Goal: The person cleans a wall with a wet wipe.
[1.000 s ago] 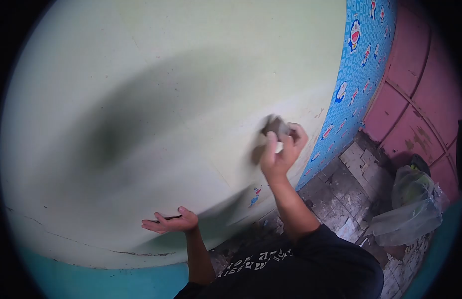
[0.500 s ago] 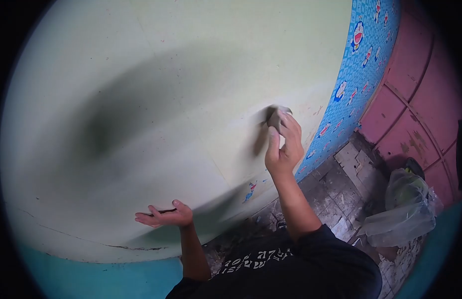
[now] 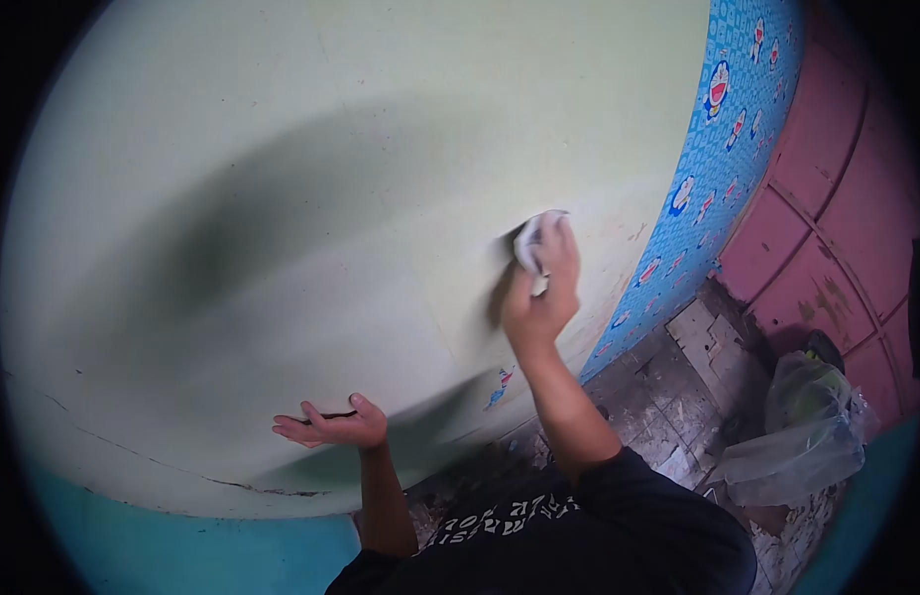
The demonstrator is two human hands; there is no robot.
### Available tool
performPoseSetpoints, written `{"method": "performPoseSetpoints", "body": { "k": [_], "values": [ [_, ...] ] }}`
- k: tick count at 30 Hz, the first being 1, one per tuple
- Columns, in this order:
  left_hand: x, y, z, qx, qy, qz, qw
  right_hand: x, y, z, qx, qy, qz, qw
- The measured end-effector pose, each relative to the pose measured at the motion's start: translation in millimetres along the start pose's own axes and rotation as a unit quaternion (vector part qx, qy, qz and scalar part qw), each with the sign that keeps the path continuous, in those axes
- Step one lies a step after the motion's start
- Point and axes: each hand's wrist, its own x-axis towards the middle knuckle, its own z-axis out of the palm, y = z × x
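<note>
My right hand [image 3: 544, 297] is closed around a small folded grey-white sheet [image 3: 526, 243], held against the pale green wall [image 3: 401, 228]. The hand is blurred by motion, and the fingers partly hide the sheet; cannot tell whether it is cloth or paper. Lower on the left, my left hand [image 3: 331, 426] is open and holds nothing. Its fingers point left and its thumb is raised, right at the wall's surface. A small blue and red sticker scrap [image 3: 499, 388] clings to the wall between my two arms.
Blue cartoon-print wallpaper [image 3: 683, 193] runs down the right edge of the wall, beside a pink panelled surface [image 3: 827, 198]. A clear plastic bag [image 3: 797, 436] lies on the dirty tiled floor [image 3: 668, 397]. A crack [image 3: 252, 488] crosses the wall's lower part above a teal band [image 3: 202, 555].
My right hand has shifted a little left along the wall with the folded sheet, which now shows a whiter side. My left hand has stayed almost in place.
</note>
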Motion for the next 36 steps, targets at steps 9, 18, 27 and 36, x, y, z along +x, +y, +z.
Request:
{"method": "performPoseSetpoints", "body": {
  "k": [9, 18, 27, 36],
  "values": [
    [-8, -5, -2, 0.014, -0.014, -0.025, 1.0, 6, 28, 7, -0.004, 0.025, 0.036, 0.999],
    [-7, -6, -2, 0.017, -0.017, -0.022, 0.999, 13, 36, 4, -0.02, 0.047, 0.071, 0.996],
    [-4, -4, -1, 0.016, -0.014, -0.013, 1.0, 1, 21, 9, -0.033, -0.025, -0.056, 0.998],
    [-8, -6, -1, -0.003, -0.018, -0.017, 1.0, -7, 19, 6, -0.051, -0.041, -0.025, 0.998]
  ]
}}
